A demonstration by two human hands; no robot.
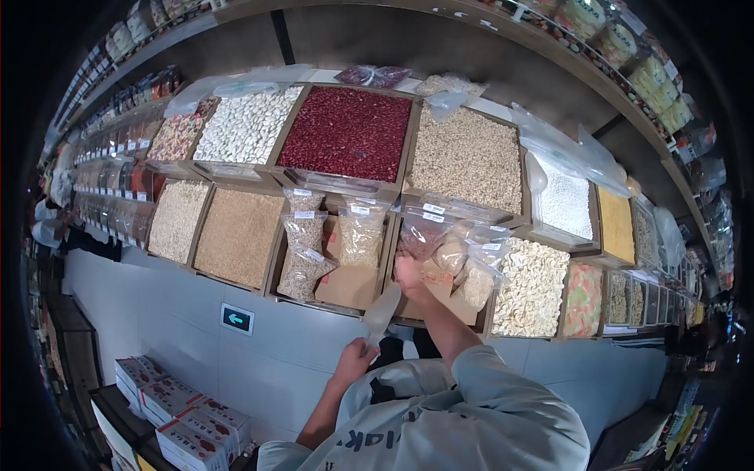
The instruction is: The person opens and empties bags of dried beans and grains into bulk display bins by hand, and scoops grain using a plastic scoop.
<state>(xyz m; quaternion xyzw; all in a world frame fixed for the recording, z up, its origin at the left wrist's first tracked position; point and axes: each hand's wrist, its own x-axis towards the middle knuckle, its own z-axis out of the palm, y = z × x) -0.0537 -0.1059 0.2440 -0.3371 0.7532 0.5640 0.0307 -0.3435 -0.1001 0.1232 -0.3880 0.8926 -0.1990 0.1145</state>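
Observation:
My left hand (357, 359) is closed around the lower end of a translucent white scoop (382, 311), held upright in front of the bins. My right hand (408, 272) reaches into a brown bin, its fingers curled at the lower left corner of a clear bag of reddish beans (424, 233). The fingertips are partly hidden there. Beside that bag lie more labelled clear bags of pale goods (475, 284), on brown cardboard (437, 280). In the bin to the left stand filled bags of grain (305, 271) and a bag of pale yellowish pieces (360, 240).
Behind are open bins of dark red beans (348, 132), white beans (247, 124) and beige beans (467, 153). Pale dried pieces (531, 287) fill a bin at right. A white scoop (536, 173) rests among white grains. Stacked boxes (184, 412) stand lower left. Shelves (440, 17) run overhead.

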